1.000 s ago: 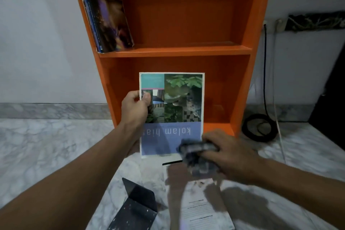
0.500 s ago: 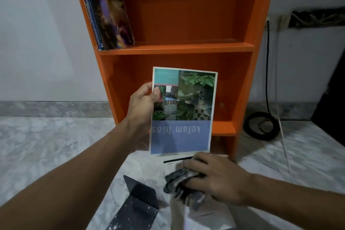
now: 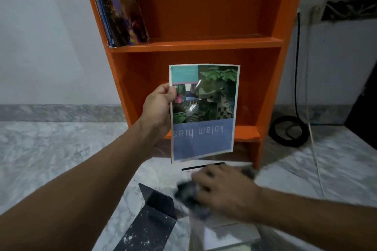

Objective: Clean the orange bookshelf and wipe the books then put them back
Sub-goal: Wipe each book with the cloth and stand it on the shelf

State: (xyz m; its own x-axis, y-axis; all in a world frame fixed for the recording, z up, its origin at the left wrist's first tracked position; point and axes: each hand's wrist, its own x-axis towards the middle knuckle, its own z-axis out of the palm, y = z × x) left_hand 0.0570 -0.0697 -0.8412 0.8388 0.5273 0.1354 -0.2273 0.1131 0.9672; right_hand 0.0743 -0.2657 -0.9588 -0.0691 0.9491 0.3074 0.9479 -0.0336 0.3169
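Note:
My left hand (image 3: 159,108) grips the left edge of a thin book (image 3: 204,114) titled "kolam hias", held upright and upside down in front of the lower compartment of the orange bookshelf (image 3: 195,46). Low down, my right hand (image 3: 224,189) holds a crumpled grey cloth (image 3: 189,193) over a white book (image 3: 224,232) lying on the floor; the hand is blurred. A few dark books (image 3: 120,6) lean against the left wall of the upper shelf.
A black metal bookend (image 3: 155,216) lies on the marble floor (image 3: 51,159) to the left of the white book. A coiled black cable (image 3: 289,130) and a white cord lie right of the shelf. A dark object stands at the far right edge.
My left hand lifted the "kolam hias" book up and to the right. My right hand left its cover and dropped with the cloth to the white book on the floor.

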